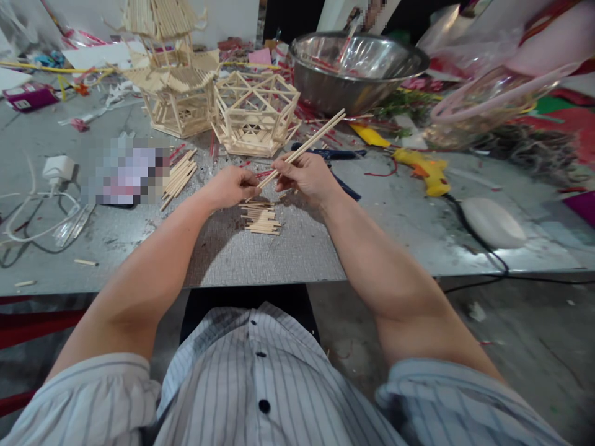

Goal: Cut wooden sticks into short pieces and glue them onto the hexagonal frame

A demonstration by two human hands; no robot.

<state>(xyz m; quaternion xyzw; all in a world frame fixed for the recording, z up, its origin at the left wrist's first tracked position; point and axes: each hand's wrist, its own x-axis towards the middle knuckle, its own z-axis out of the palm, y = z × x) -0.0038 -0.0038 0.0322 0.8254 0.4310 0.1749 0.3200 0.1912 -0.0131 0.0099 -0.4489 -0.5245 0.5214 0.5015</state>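
Note:
My right hand [309, 176] is closed round a small bundle of long thin wooden sticks [320, 134] that slant up to the right. Pinching the lower end of those same sticks, my left hand [230, 186] is closed beside it. Both hands hover over a small stack of short cut sticks [261, 218] lying on the grey table [395, 229]. Just beyond the hands stands a hexagonal stick frame [255, 114]. A taller stick pagoda model [171, 74] rises to its left.
A loose pile of sticks [179, 176] lies left of the hands. A steel bowl [353, 71], a yellow glue gun [425, 167] with its cord, and a clear plastic bowl [483, 105] sit to the right. A white charger [58, 168] and cables lie far left.

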